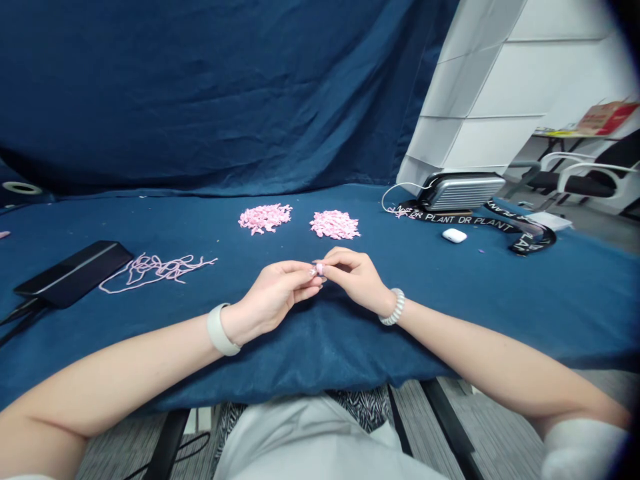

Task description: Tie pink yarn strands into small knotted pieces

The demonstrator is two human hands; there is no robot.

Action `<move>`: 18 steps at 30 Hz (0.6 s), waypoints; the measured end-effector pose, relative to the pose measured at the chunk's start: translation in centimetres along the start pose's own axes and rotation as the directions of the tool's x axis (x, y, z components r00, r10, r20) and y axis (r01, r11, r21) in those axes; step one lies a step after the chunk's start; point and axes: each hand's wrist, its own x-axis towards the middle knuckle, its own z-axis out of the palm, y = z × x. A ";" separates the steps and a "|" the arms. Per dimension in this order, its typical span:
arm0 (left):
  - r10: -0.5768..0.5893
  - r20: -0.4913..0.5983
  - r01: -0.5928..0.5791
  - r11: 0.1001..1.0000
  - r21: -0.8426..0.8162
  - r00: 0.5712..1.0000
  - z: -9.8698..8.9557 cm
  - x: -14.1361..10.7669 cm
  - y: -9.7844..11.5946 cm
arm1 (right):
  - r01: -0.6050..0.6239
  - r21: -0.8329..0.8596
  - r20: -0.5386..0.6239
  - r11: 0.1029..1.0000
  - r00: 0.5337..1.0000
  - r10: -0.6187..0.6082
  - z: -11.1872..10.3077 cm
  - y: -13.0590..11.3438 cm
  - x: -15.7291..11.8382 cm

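Observation:
My left hand (274,298) and my right hand (356,280) meet in front of me above the blue cloth. Their fingertips pinch a small pink piece of cord (319,269) between them, and the fingers mostly hide it. Two heaps of short pink knotted cord pieces lie beyond the hands: one (265,219) straight ahead on the left, one (334,225) on the right. Left of my left hand lies a loose tangle of pink cord (155,271). Neither hand touches the heaps.
A dark tablet in a case (75,273) lies at the left of the blue-covered table (525,293). At the far right are a silver ribbed case (463,192), a black "DR PLANT" lanyard (475,223) and a white earbud case (454,235). Blue cloth hangs behind.

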 end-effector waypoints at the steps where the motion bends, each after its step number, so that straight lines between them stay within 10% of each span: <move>1: 0.004 -0.002 -0.004 1.000 0.005 1.000 0.0 0.0 0.0 | -0.001 -0.001 0.000 1.000 1.000 0.001 0.0 0.0 0.0; 18: 0.024 -0.051 -0.022 0.999 0.038 0.998 -0.4 0.5 0.3 | -0.070 -0.011 -0.027 0.997 0.997 0.070 -0.9 0.2 0.3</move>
